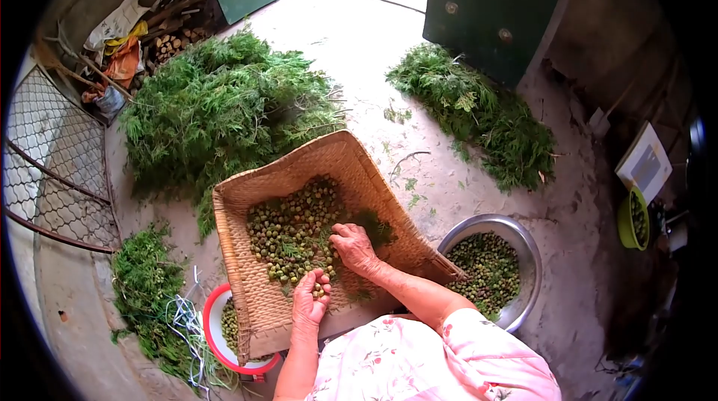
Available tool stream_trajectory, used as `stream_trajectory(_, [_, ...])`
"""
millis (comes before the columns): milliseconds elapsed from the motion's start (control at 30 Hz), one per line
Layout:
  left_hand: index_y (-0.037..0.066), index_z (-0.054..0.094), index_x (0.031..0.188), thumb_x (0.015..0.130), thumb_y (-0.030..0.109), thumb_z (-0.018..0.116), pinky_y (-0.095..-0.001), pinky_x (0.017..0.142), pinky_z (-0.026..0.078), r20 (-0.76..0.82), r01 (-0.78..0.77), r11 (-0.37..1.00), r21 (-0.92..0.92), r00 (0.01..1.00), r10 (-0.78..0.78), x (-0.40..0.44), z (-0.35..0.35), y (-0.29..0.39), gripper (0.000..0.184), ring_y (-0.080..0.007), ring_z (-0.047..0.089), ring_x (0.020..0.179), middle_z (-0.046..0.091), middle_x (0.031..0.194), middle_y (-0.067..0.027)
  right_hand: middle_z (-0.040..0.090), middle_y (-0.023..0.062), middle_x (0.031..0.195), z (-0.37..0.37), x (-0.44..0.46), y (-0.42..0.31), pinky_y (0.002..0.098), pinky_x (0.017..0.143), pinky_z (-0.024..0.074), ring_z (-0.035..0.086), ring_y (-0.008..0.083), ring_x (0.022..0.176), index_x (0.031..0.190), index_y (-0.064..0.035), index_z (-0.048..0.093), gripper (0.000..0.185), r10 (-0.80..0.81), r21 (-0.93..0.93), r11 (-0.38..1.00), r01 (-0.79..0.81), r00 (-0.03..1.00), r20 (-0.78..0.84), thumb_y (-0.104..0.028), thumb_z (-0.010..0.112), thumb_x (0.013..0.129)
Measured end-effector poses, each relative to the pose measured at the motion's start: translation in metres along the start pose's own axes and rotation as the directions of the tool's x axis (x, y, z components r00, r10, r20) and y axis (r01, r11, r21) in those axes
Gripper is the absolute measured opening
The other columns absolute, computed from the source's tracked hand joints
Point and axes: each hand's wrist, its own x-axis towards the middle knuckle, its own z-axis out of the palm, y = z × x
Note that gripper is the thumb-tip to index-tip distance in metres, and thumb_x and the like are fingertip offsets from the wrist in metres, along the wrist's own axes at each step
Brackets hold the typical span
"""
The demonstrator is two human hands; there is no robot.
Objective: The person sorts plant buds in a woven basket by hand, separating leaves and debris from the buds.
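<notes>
A woven basket tray [233, 281] lies tilted in front of me, with a heap of small round green seed cones [288, 225] and some leafy sprigs in it. My left hand [308, 302] is palm up at the heap's near edge, its fingers curled around a few cones. At the heap's right side, my right hand [354, 249] is back up, with bent fingers pressed together. Its fingertips reach the cones and sprigs; what they grip is hidden. Dark green sprigs [376, 227] lie just beyond that hand.
A metal basin [532, 266] of cones stands right of the tray; a red-rimmed bucket [212, 330] holds more at left. Leafy branches [232, 98] are piled ahead, with another pile [479, 113] near the green door [497, 4]. A green bowl [625, 221] sits far right.
</notes>
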Motion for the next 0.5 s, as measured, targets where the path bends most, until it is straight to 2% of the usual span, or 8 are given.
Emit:
stream_trajectory(267, [0.009, 0.059, 0.099, 0.093, 0.027, 0.055, -0.0234, 0.044, 0.041, 0.016, -0.002, 1.0, -0.018, 1.0, 0.003, 0.0, -0.001, -0.001, 0.019, -0.0162, 0.057, 0.063, 0.06, 0.08, -0.0052, 0.057, 0.0105, 0.106, 0.004, 0.002, 0.006, 0.0394, 0.084, 0.0437, 0.053, 0.0297, 0.1, 0.092, -0.004, 0.062, 0.02, 0.012, 0.033, 0.999, -0.011, 1.0, -0.025, -0.003, 0.058, 0.072])
stream_trajectory(333, [0.009, 0.059, 0.099, 0.093, 0.026, 0.055, -0.0233, 0.044, 0.041, 0.019, -0.002, 1.0, -0.022, 1.0, 0.002, 0.001, -0.001, -0.001, 0.019, -0.0162, 0.057, 0.063, 0.06, 0.08, -0.0053, 0.058, 0.0109, 0.107, 0.008, 0.006, 0.012, 0.0382, 0.082, 0.0446, 0.054, 0.0298, 0.099, 0.095, -0.0037, 0.062, 0.024, 0.057, 0.014, 0.998, -0.057, 0.998, -0.013, 0.0, 0.057, 0.071])
stream_trajectory(400, [0.009, 0.059, 0.099, 0.093, 0.026, 0.055, -0.0232, 0.044, 0.041, 0.022, -0.003, 1.0, -0.028, 1.0, 0.003, 0.001, -0.001, -0.001, 0.019, -0.0162, 0.057, 0.063, 0.06, 0.08, -0.0054, 0.057, 0.0117, 0.101, 0.01, 0.011, 0.015, 0.0379, 0.08, 0.0453, 0.054, 0.0302, 0.094, 0.093, -0.0037, 0.061, 0.024, 0.041, 0.011, 0.999, -0.04, 0.998, -0.054, 0.002, 0.057, 0.07])
stream_trajectory(500, [0.009, 0.059, 0.098, 0.093, 0.026, 0.055, -0.0231, 0.044, 0.041, 0.029, 0.003, 0.999, -0.032, 1.0, -0.002, 0.002, -0.002, -0.002, 0.019, -0.0161, 0.057, 0.063, 0.061, 0.08, -0.0055, 0.056, 0.0117, 0.092, 0.009, 0.019, 0.015, 0.0382, 0.077, 0.0463, 0.054, 0.0302, 0.089, 0.088, -0.0041, 0.06, 0.02, 0.046, -0.04, 0.998, -0.044, 0.998, 0.046, 0.002, 0.056, 0.069])
